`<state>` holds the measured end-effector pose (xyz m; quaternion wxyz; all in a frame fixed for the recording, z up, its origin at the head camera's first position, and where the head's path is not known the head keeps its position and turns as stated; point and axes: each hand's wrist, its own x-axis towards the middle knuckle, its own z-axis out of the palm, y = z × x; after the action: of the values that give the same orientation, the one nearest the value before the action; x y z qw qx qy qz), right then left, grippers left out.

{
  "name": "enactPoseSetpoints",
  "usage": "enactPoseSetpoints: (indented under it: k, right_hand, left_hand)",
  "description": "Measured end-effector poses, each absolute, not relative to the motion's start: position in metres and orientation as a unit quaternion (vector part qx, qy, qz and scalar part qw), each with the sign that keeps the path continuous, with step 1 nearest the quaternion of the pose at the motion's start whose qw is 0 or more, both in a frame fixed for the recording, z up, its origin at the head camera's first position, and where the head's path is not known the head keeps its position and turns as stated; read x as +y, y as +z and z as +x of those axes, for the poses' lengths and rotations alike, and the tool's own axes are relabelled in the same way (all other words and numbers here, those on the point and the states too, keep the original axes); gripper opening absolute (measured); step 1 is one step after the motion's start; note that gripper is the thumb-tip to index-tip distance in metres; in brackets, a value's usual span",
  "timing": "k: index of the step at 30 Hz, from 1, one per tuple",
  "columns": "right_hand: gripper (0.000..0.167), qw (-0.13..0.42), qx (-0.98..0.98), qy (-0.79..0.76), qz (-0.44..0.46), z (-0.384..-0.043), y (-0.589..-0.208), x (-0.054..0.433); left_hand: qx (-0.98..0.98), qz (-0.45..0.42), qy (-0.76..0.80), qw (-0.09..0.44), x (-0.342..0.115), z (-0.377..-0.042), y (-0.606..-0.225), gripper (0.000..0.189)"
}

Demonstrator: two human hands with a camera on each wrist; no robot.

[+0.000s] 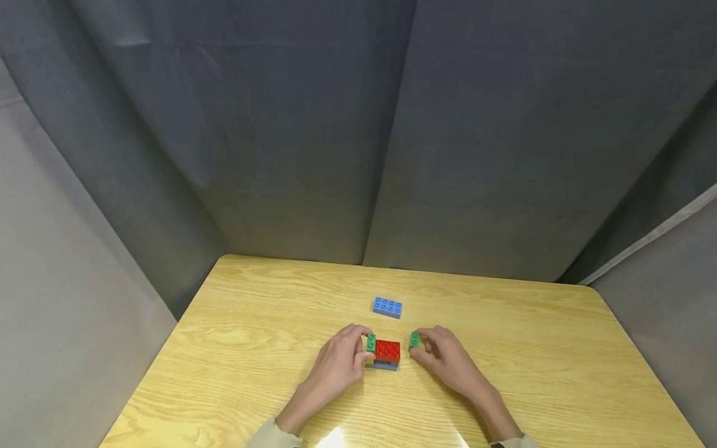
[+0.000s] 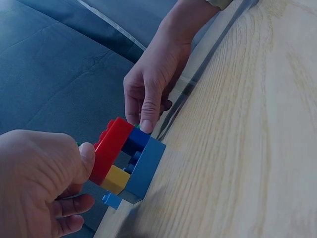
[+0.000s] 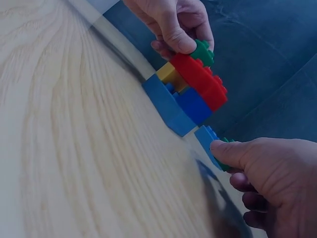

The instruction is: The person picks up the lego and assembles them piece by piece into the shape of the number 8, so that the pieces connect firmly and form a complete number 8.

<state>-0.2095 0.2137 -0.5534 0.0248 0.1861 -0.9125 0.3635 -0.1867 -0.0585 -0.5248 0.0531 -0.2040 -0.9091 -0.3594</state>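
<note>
A small stack of bricks stands on the table near its front. At its base lies a blue brick (image 2: pixel 146 171), with a yellow brick (image 3: pixel 171 75) and a darker blue brick (image 3: pixel 194 105) above it and a red brick (image 1: pixel 388 350) across the top. My left hand (image 1: pixel 340 358) pinches a green brick (image 3: pixel 202 53) at the red brick's left end. To the right of the stack, my right hand (image 1: pixel 447 359) pinches a second green brick (image 1: pixel 414 340) between thumb and fingers, apart from the stack. In the left wrist view the right thumb partly hides that brick.
A loose blue brick (image 1: pixel 388 307) with several studs lies farther back on the wooden table (image 1: pixel 280 292). Grey curtains (image 1: pixel 302 137) hang behind the table's far edge and along both sides.
</note>
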Motion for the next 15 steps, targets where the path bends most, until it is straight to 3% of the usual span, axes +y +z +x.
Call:
enactPoseSetpoints:
  k: [15]
  right_hand:
    - [0.039,0.021,-0.914,0.354,0.197,-0.205,-0.534,0.209]
  left_hand:
    - [-0.906,-0.209,-0.363,0.054,-0.059,-0.186,-0.524,0.035]
